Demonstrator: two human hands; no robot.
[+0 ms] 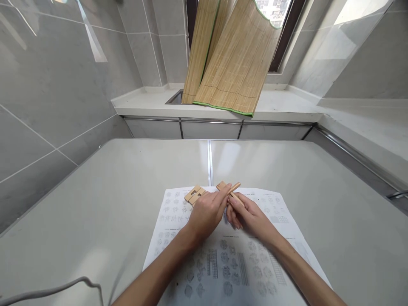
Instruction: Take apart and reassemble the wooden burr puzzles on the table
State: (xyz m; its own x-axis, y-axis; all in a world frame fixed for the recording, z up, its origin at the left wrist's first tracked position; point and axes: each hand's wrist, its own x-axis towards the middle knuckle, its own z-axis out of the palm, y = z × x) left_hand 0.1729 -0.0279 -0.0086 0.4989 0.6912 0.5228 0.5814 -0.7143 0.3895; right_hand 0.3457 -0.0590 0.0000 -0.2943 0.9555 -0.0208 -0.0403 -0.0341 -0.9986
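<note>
My left hand [208, 212] and my right hand [247, 214] meet over a printed instruction sheet [223, 255] on a grey table. Both pinch small notched wooden sticks [232, 189] that cross between the fingertips. The left fingers close over one stick's end; the right fingers wrap another stick from below. A few more notched wooden pieces [195, 194] lie on the sheet, just left of my left hand.
The grey table [95, 212] has a seam down its middle. A bamboo mat [232, 59] leans against the window over a white counter [287, 108] behind. Tiled walls close in left and right. A grey cable [47, 291] lies at the near left.
</note>
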